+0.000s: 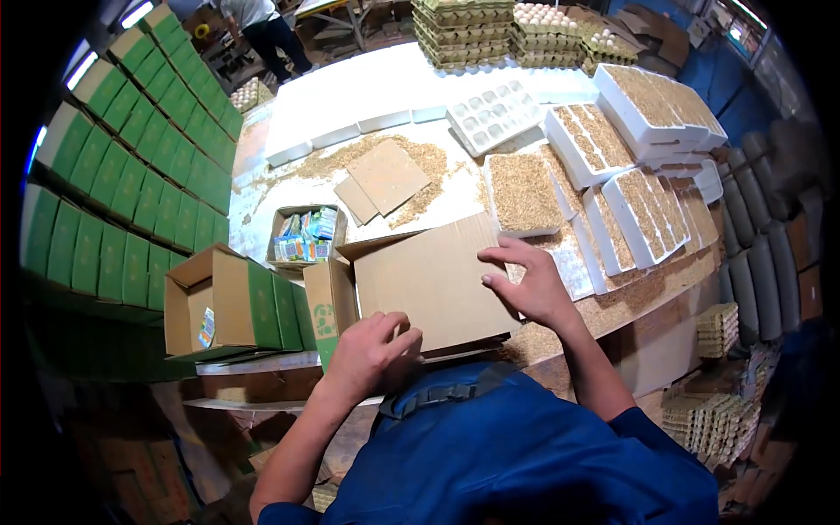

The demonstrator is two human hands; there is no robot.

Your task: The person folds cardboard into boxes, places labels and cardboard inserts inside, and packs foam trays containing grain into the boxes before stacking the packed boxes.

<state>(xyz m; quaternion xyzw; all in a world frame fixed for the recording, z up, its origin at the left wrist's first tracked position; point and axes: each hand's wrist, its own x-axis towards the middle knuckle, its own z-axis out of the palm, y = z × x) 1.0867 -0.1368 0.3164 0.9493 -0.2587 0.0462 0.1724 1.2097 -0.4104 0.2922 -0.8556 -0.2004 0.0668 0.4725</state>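
Note:
A plain brown cardboard sheet (pixel 429 280) lies tilted across the top of a carton in front of me, with the carton's green-printed side (pixel 322 315) showing at the left. My left hand (pixel 372 354) is at the sheet's near left corner, its fingers curled over the edge; part of the grip is hidden. At the right edge, my right hand (pixel 529 284) rests its thumb and bent fingers on the cardboard, thumb and fingers apart. What lies under the sheet is hidden.
Left of the carton stands an open box (pixel 206 302) with a small packet inside. Behind are a box of colourful packets (pixel 304 234) and loose cardboard pieces (pixel 385 179). White trays (pixel 525 188) of husk-like filling stand right. Green cartons (pixel 131 175) are stacked left; egg trays (pixel 464 35) at the back.

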